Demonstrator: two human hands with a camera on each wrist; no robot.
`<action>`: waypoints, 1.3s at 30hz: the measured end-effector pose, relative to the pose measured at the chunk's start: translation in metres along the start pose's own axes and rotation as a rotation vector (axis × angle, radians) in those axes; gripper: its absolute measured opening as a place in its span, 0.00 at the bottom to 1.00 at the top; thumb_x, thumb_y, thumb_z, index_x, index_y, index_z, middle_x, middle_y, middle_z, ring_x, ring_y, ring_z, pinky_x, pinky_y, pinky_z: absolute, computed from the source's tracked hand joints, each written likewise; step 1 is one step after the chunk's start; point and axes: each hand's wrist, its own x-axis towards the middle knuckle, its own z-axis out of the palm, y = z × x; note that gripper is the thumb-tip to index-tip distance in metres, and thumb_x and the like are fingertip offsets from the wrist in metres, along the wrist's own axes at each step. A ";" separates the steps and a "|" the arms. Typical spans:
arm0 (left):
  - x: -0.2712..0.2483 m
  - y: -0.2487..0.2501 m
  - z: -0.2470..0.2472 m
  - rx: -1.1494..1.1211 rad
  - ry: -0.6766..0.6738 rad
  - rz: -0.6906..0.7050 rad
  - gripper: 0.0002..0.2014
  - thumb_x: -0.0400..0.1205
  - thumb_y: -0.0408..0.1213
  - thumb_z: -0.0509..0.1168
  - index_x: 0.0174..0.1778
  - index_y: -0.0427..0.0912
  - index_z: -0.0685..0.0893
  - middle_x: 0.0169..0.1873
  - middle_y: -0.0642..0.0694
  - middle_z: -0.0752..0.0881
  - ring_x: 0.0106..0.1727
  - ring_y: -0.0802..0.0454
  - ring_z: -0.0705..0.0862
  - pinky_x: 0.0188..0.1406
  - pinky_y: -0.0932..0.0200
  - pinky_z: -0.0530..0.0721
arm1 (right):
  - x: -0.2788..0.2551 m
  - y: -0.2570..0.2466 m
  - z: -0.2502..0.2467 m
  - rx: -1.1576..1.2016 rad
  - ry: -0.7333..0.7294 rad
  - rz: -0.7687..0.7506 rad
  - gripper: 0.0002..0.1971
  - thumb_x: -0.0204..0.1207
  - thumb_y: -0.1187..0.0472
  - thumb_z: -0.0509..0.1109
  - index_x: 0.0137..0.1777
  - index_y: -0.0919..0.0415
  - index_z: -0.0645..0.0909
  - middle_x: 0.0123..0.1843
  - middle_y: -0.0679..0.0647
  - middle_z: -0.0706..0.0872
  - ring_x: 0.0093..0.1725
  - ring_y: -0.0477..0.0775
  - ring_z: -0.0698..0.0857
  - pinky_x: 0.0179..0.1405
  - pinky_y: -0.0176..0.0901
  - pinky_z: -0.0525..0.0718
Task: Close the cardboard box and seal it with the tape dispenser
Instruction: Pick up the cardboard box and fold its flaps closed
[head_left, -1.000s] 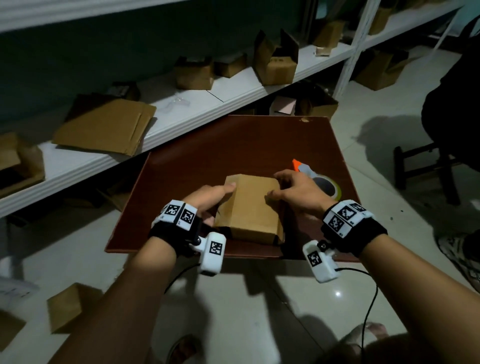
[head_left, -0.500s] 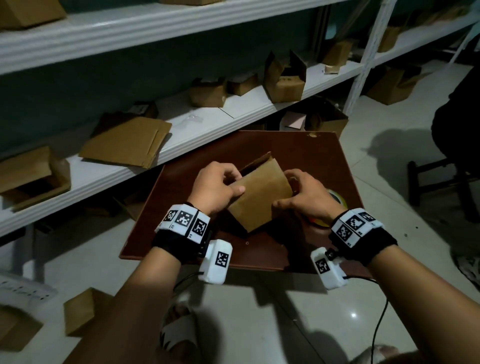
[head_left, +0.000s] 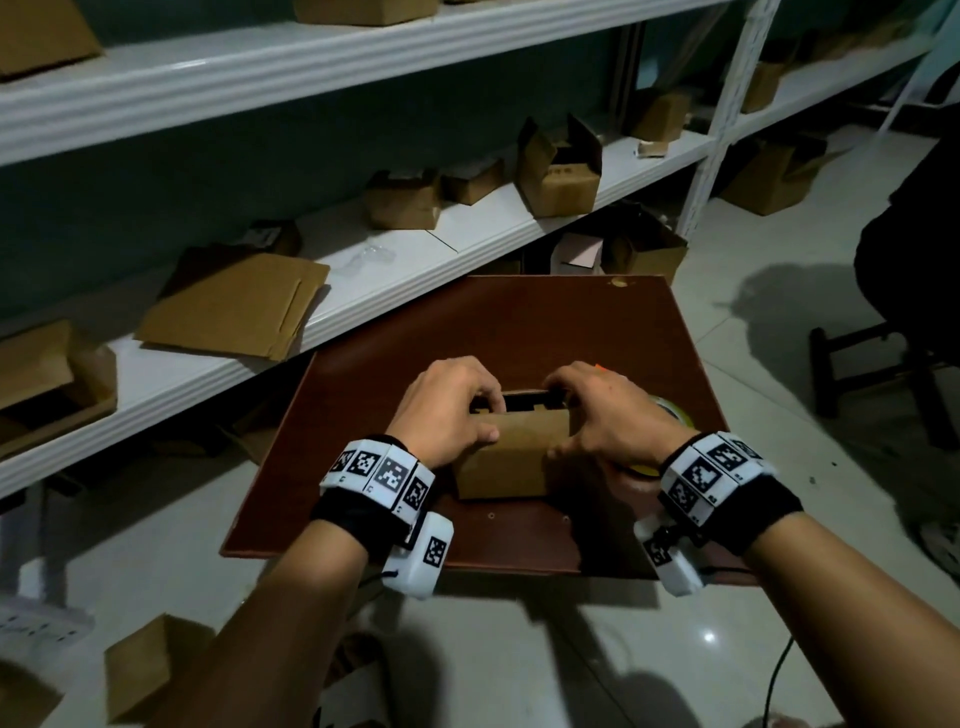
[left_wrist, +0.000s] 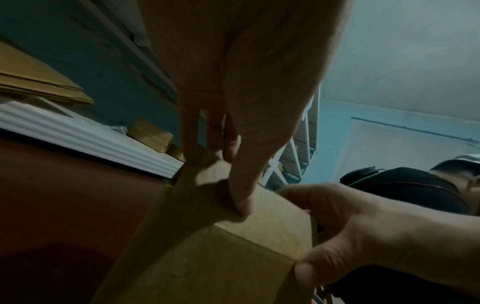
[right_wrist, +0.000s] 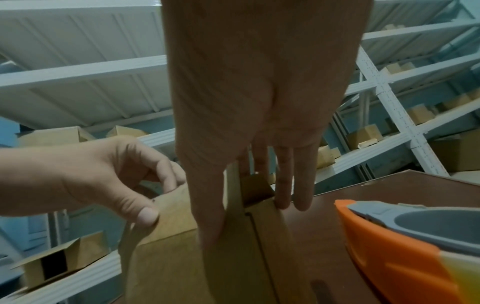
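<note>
Gripping the cardboard box (head_left: 511, 460) from both ends, the two hands work at its top opening. Box sits on the reddish-brown counter (head_left: 519, 322), near the front edge, top still open: a dark gap shows between the flaps at the far side.

Left hand (head_left: 447, 410): fingers curled over the left top edge, thumb pressed on the near face. The left wrist view shows the thumb (left_wrist: 241, 197) bearing on a flap, fingers reaching down behind it. Grasping the box.

Right hand (head_left: 608, 415): fingers hooked over the right top edge, thumb on the near right corner. In the right wrist view the fingers (right_wrist: 283, 185) straddle a small side flap and the box's end wall. Also grasping the box.

Tape dispenser (right_wrist: 405, 232), orange with a grey core, lies on the counter just to the right of the box, mostly hidden behind the right hand in the head view; neither hand touches it.

Surroundings: white shelving (head_left: 415, 260) behind the counter, carrying flattened cardboard (head_left: 234, 306) and several small open boxes (head_left: 561, 171). Pale tiled floor (head_left: 571, 649) below. A dark stool (head_left: 872, 364) stands to the right.
</note>
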 end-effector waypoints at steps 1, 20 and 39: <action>0.002 -0.001 -0.001 0.004 -0.018 -0.007 0.18 0.67 0.39 0.89 0.50 0.55 0.92 0.55 0.57 0.88 0.59 0.52 0.86 0.60 0.45 0.86 | 0.002 0.000 -0.001 -0.003 -0.013 0.004 0.41 0.63 0.47 0.89 0.75 0.52 0.76 0.70 0.48 0.80 0.67 0.52 0.81 0.57 0.42 0.77; 0.014 -0.015 0.011 -0.154 0.015 -0.410 0.15 0.67 0.35 0.90 0.44 0.54 0.96 0.53 0.55 0.93 0.61 0.50 0.90 0.66 0.52 0.87 | 0.000 0.003 0.010 -0.004 -0.065 0.038 0.41 0.55 0.40 0.90 0.65 0.48 0.75 0.62 0.45 0.73 0.60 0.53 0.79 0.56 0.55 0.85; 0.028 0.025 0.053 -0.351 -0.012 -0.538 0.24 0.74 0.49 0.84 0.57 0.49 0.79 0.62 0.46 0.85 0.66 0.43 0.85 0.57 0.51 0.84 | -0.007 -0.004 0.010 -0.131 -0.034 -0.091 0.27 0.66 0.30 0.80 0.41 0.56 0.86 0.38 0.50 0.85 0.38 0.52 0.86 0.35 0.46 0.84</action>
